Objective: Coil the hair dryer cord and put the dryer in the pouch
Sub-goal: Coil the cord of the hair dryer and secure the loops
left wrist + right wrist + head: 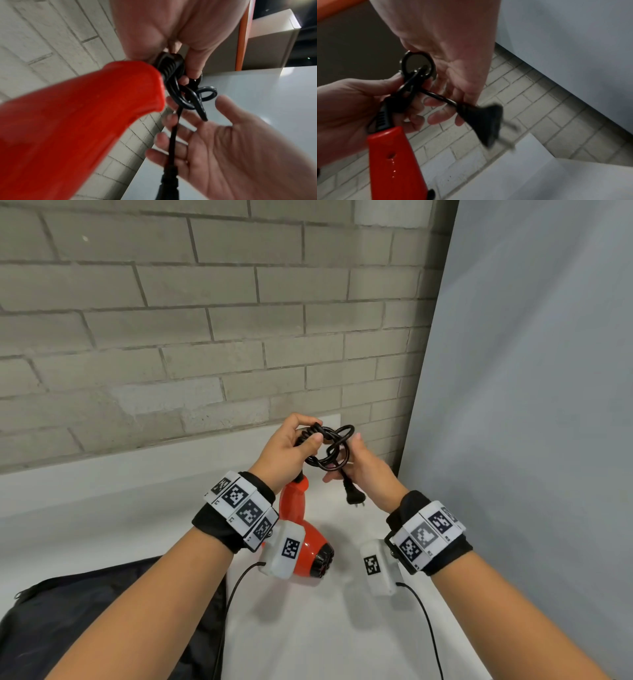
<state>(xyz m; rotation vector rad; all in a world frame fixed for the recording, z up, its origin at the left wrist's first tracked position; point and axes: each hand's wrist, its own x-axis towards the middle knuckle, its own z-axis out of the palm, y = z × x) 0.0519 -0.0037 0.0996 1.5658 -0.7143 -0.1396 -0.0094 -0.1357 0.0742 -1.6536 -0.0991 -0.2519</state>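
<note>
**A:** Start at your left hand [291,446]. What is it doing?

**B:** Your fingers and thumb are curled tight around the gathered loops of the cord [330,448], right where it leaves the handle of the hair dryer [301,529]. That one grip carries everything: the red dryer hangs below your fist, nozzle down, above the white table [342,628].

**A:** And your right hand [363,470]?

**B:** It lies loose beside the coil, fingers nearly straight and cupped under the loops, not clamped on anything. The last stretch of cord crosses your fingers [164,136] and the plug [352,496] dangles free beneath. I'd judge you hold it that way to steady the coil while you decide where the tail goes.

**A:** So the coiling is nearly finished?

**B:** It looks so; only the short plug end is loose. Tucking it probably comes next, or the loops may spring open.

**A:** And the pouch [102,618]?

**B:** The dark fabric lies on the table under your left forearm, well below the dryer. I can't tell whether its mouth is open.
</note>
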